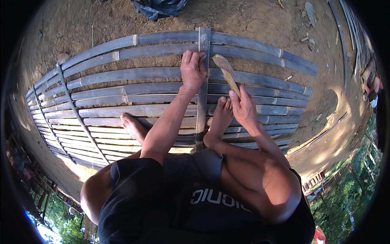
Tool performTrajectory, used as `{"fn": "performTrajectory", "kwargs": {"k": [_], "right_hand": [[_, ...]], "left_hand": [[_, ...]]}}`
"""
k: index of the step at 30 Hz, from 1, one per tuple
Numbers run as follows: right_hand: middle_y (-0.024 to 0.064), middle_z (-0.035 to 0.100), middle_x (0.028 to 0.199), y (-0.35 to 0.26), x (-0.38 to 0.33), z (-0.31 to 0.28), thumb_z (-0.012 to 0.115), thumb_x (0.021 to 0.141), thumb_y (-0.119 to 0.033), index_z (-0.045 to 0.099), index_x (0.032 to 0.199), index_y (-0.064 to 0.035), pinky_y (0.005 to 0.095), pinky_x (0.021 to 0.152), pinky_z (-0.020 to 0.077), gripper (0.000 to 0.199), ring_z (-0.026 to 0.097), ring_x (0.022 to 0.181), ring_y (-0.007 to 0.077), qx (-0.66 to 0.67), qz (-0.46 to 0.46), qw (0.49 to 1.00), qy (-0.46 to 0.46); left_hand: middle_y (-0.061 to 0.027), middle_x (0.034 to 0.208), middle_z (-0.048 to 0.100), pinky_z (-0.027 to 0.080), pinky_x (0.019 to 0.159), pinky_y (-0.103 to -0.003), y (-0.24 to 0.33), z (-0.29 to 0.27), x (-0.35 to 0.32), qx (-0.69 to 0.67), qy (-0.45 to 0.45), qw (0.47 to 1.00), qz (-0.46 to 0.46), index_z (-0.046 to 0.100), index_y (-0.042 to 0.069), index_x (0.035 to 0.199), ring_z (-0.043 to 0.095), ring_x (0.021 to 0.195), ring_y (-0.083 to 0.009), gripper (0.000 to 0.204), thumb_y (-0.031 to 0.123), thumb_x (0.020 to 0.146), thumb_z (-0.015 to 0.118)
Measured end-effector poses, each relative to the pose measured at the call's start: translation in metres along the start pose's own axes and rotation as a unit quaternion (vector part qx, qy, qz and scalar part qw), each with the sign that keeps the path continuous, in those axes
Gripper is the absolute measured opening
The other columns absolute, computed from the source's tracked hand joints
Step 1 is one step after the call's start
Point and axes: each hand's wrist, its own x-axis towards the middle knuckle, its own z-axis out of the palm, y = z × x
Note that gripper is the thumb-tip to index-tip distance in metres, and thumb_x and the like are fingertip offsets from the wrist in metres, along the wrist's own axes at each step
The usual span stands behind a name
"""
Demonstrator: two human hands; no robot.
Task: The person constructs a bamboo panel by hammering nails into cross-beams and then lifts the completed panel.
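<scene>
Well, bamboo slats (154, 74) spread from the left over bare ground (109, 24); the left hand (193, 71) curls at a crossing strip (202, 107), anything held unclear; then a tilted wooden stick (226, 70), the right hand (244, 109) closed round its lower end

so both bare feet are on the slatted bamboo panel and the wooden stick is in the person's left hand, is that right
Not quite: the head view shows the wooden stick in the right hand, not the left hand. Both bare feet are on the slatted bamboo panel, as you say.
</scene>
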Motion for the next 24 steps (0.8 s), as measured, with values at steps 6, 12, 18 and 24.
{"fn": "performTrajectory", "kwargs": {"k": [6, 12, 18, 24], "right_hand": [[0.0235, 0.061, 0.07, 0.0, 0.015, 0.009, 0.054, 0.103, -0.027, 0.051, 0.113, 0.0015, 0.0449, 0.055, 0.0472, 0.03, 0.064, 0.065, 0.0437, -0.029, -0.107, 0.993, 0.027], [0.0223, 0.061, 0.069, -0.019, 0.013, 0.011, 0.052, 0.104, -0.027, 0.05, 0.105, 0.0004, 0.0446, 0.055, 0.0467, 0.027, 0.065, 0.064, 0.0422, 0.062, -0.133, 0.988, 0.052], [0.0251, 0.06, 0.073, -0.012, 0.031, 0.014, 0.052, 0.104, -0.027, 0.052, 0.108, 0.0021, 0.0471, 0.058, 0.0473, 0.03, 0.061, 0.066, 0.0495, -0.074, -0.069, 0.995, -0.008], [0.0267, 0.061, 0.076, 0.006, 0.027, 0.025, 0.051, 0.104, -0.029, 0.049, 0.103, 0.0019, 0.0485, 0.057, 0.0464, 0.031, 0.062, 0.072, 0.0488, -0.057, -0.137, 0.987, 0.057]], "left_hand": [[-0.0122, 0.091, 0.058, 0.049, 0.073, -0.043, 0.001, 0.002, 0.0, -0.009, 0.006, 1.0, 0.008, 0.062, 0.004, 0.092, 0.059, 0.085, -0.0336, 0.015, -0.005, 0.08, 0.065], [-0.013, 0.089, 0.059, 0.049, 0.07, -0.042, 0.001, 0.003, 0.0, -0.011, 0.018, 1.0, 0.009, 0.059, 0.002, 0.089, 0.061, 0.081, -0.0339, 0.015, -0.007, 0.078, 0.066], [-0.0138, 0.087, 0.059, 0.049, 0.068, -0.042, -0.001, 0.003, 0.002, -0.005, 0.005, 1.0, -0.011, 0.058, 0.001, 0.088, 0.06, 0.078, -0.0339, 0.014, -0.007, 0.078, 0.065], [-0.0133, 0.086, 0.059, 0.049, 0.066, -0.04, 0.001, 0.005, 0.0, -0.01, 0.009, 1.0, -0.006, 0.058, 0.001, 0.087, 0.06, 0.077, -0.0331, 0.012, -0.008, 0.079, 0.064]]}}
